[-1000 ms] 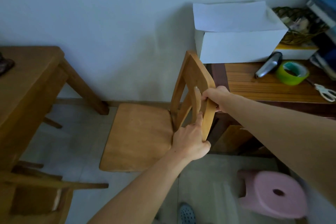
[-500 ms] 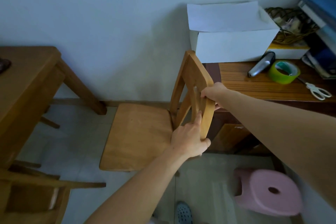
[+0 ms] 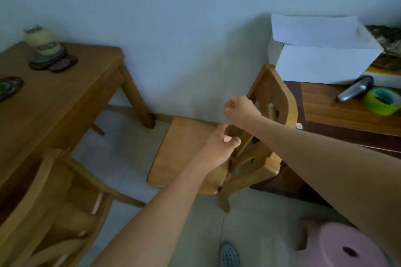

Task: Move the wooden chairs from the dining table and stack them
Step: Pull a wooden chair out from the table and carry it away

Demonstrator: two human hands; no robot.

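Left hand and right hand loosely curled, off chair, holding nothing; next reach second chair by table, grip backrest both sides, lift level

Smooth matt wooden chair

2 wooden chairs between a table and a desk.

The light wooden chair stands at centre against the wall; the brown wooden dining table lies at 9 o'clock, a second wooden chair tucked under it at 7 o'clock, the dark wooden desk at 3 o'clock, the round pink plastic stool at 5 o'clock.
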